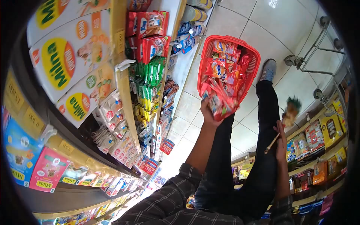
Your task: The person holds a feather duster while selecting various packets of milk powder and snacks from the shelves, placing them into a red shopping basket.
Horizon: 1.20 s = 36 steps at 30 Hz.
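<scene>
My left hand (210, 113) is wrapped round a bunch of red packets (219, 100), held over the near end of a red plastic basket (256, 71). The basket stands on the tiled floor and holds several red and orange pouches (224, 70). Farther right, beside my leg, my right hand (280, 140) grips a feather duster (272, 143) by its thin wooden handle, with its brown and green feathers pointing away from me.
Shelves on the left carry Milna boxes (58, 63), red pouches (152, 24) and green sachets (153, 71). A metal rack on wheels (315, 48) stands at the upper right. Snack shelves (311, 165) run along the lower right. My shoe (268, 70) is beside the basket.
</scene>
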Each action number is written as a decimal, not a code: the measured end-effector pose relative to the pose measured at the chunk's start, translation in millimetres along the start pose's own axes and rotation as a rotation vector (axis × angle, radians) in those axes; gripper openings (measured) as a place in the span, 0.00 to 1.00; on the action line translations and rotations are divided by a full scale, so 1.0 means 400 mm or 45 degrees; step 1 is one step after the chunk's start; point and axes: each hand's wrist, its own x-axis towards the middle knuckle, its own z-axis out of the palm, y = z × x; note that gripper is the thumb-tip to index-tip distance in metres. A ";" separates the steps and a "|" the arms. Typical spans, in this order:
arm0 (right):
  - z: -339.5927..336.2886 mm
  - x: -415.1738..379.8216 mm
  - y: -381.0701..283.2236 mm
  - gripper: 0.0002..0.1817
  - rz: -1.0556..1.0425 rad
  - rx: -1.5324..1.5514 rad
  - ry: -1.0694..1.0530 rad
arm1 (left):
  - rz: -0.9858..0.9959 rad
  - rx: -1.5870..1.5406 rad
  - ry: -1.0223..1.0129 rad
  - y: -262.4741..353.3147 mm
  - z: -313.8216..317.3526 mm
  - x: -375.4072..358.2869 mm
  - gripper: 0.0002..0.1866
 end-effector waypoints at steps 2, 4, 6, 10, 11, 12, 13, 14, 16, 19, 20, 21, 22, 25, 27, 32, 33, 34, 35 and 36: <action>0.009 0.000 -0.046 0.32 0.032 0.077 0.039 | -0.097 -0.130 -0.255 0.014 0.083 -0.065 0.41; 0.023 0.001 -0.087 0.29 0.067 0.109 0.107 | -0.136 -0.094 -0.197 0.045 0.127 -0.143 0.41; 0.065 -0.004 -0.146 0.24 0.121 0.010 0.199 | -0.180 -0.063 -0.175 0.067 0.189 -0.221 0.40; 0.180 -0.055 -0.423 0.19 -0.013 0.250 0.188 | -0.354 0.186 -0.233 0.151 0.234 -0.381 0.33; 0.201 -0.080 -0.499 0.14 -0.079 0.223 0.167 | -0.295 0.369 -0.275 0.173 0.256 -0.413 0.32; 0.212 -0.107 -0.570 0.12 -0.146 0.052 0.149 | -0.290 0.553 -0.333 0.204 0.272 -0.443 0.33; 0.210 -0.134 -0.601 0.11 -0.245 -0.053 0.186 | -0.258 0.603 -0.305 0.218 0.286 -0.480 0.34; 0.211 -0.149 -0.614 0.12 -0.352 -0.155 0.229 | -0.219 0.657 -0.282 0.234 0.304 -0.515 0.35; 0.209 -0.182 -0.642 0.16 -0.506 -0.328 0.332 | -0.103 0.597 -0.338 0.276 0.339 -0.588 0.35; 0.211 -0.285 -0.722 0.16 -0.523 -0.459 0.391 | 0.021 0.599 -0.330 0.340 0.387 -0.722 0.36; 0.219 -0.324 -0.765 0.15 -0.482 -0.403 0.353 | 0.035 0.628 -0.341 0.366 0.390 -0.741 0.37; 0.235 -0.370 -0.823 0.14 -0.450 -0.344 0.313 | 0.095 0.639 -0.375 0.389 0.411 -0.773 0.37; 0.262 -0.419 -0.873 0.13 -0.411 -0.282 0.268 | 0.152 0.651 -0.401 0.409 0.431 -0.815 0.38; 0.377 -0.542 -0.989 0.12 -0.709 -0.420 0.089 | 0.258 0.734 -0.484 0.473 0.468 -0.892 0.38; 0.458 -0.624 -1.066 0.13 -0.795 -0.720 -0.060 | 0.254 0.664 -0.610 0.500 0.491 -0.938 0.39; 0.488 -0.605 -1.110 0.13 -0.826 -0.957 -0.034 | 0.158 0.743 -0.699 0.539 0.453 -0.942 0.47; 0.463 -0.572 -1.081 0.13 -0.873 -0.775 0.074 | 0.209 0.758 -0.728 0.544 0.490 -0.978 0.48; 0.433 -0.559 -1.066 0.13 -0.825 -0.727 0.174 | 0.263 0.769 -0.750 0.549 0.507 -0.998 0.49; 0.414 -0.559 -1.062 0.12 -0.773 -0.676 0.267 | 0.283 0.715 -0.755 0.552 0.502 -1.005 0.50; 0.413 -0.559 -1.059 0.12 -0.719 -0.622 0.357 | 0.290 0.683 -0.747 0.556 0.498 -1.014 0.50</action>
